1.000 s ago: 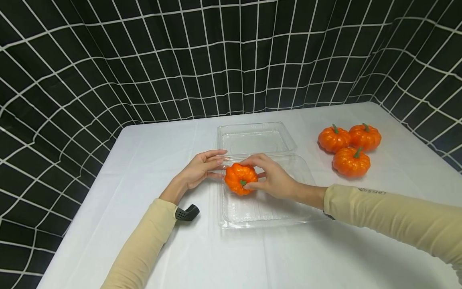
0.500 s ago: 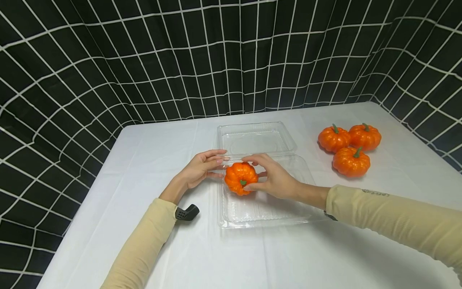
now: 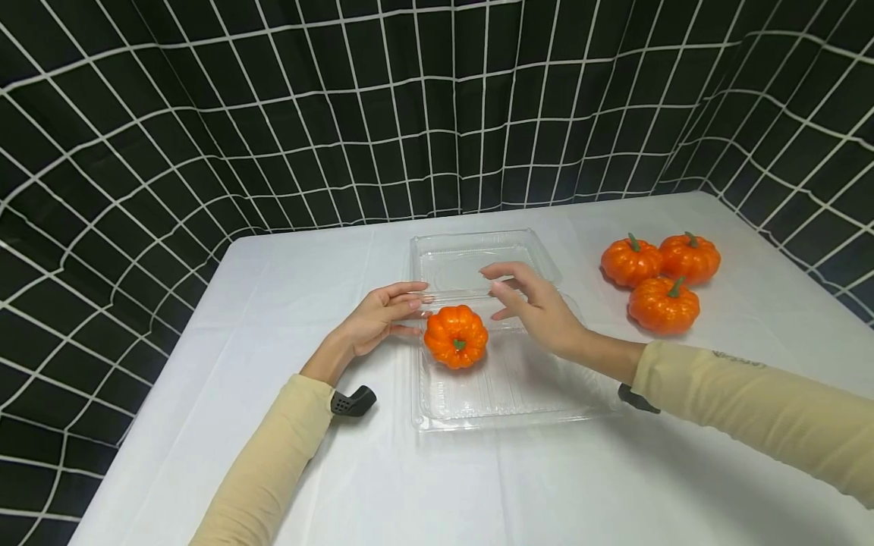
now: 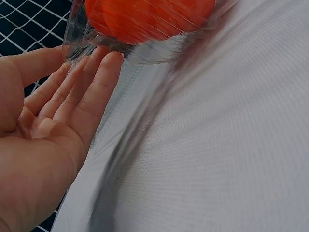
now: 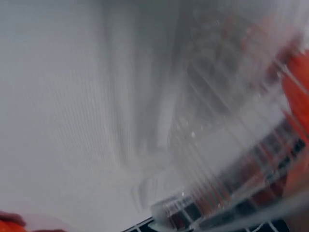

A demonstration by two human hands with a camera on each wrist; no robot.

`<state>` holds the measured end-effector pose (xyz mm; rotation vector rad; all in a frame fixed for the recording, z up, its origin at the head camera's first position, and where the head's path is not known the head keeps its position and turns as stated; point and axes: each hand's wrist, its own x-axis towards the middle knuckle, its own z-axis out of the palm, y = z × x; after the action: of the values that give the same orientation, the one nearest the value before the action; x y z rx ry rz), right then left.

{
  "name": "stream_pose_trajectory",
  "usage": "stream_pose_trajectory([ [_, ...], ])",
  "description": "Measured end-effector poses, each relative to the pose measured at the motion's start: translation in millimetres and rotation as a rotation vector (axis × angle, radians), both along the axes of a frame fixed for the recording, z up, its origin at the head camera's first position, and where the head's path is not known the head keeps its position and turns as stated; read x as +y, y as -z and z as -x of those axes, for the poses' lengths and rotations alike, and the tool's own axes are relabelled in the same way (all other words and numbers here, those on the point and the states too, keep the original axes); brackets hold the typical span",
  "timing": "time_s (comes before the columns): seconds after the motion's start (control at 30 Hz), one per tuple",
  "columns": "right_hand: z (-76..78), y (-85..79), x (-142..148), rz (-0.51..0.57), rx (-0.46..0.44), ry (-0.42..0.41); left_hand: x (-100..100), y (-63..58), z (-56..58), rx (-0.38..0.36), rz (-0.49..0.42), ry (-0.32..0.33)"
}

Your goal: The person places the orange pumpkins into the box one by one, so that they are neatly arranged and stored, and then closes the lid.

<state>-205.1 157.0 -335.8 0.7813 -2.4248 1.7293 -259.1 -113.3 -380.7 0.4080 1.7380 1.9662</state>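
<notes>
Inside the clear plastic hinged container [image 3: 505,394], at the left of its near tray, sits a glossy orange ribbed pumpkin [image 3: 455,326], its green stem facing the near side; the right hand [image 3: 542,312] hovers beside it, fingers parted and holding nothing. The left hand [image 3: 374,320] touches the container's left edge with fairly straight fingers. Three orange green-stemmed pumpkins [image 3: 664,308] cluster farther right

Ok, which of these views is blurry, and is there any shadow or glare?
Right wrist: heavily smeared, with faint glints; head: fairly sharp, soft shadow below the right sleeve, highlights on the container; left wrist: greyish, pale streaks across the pumpkin.
</notes>
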Motion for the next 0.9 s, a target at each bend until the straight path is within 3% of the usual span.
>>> stream_pose_trajectory([
  [0.27, 4.9, -22.2, 9.4, 0.091, -0.005, 0.051, -0.3, -1.6, -1.3, -0.005, -0.008, -0.002],
  [0.5, 9.7, -47.5, 26.4, 0.36, 0.054, 0.089, 0.2, -3.4, -1.5, 0.003, -0.005, -0.007],
  [0.73, 13.8, -54.5, 52.1, 0.508, 0.027, 0.11, -0.1, -3.3, -1.0, -0.008, -0.01, -0.013],
  [0.9, 15.8, -59.6, 71.1, 0.553, -0.006, 0.176, -0.3, -3.2, -1.0, -0.008, -0.007, -0.013],
])
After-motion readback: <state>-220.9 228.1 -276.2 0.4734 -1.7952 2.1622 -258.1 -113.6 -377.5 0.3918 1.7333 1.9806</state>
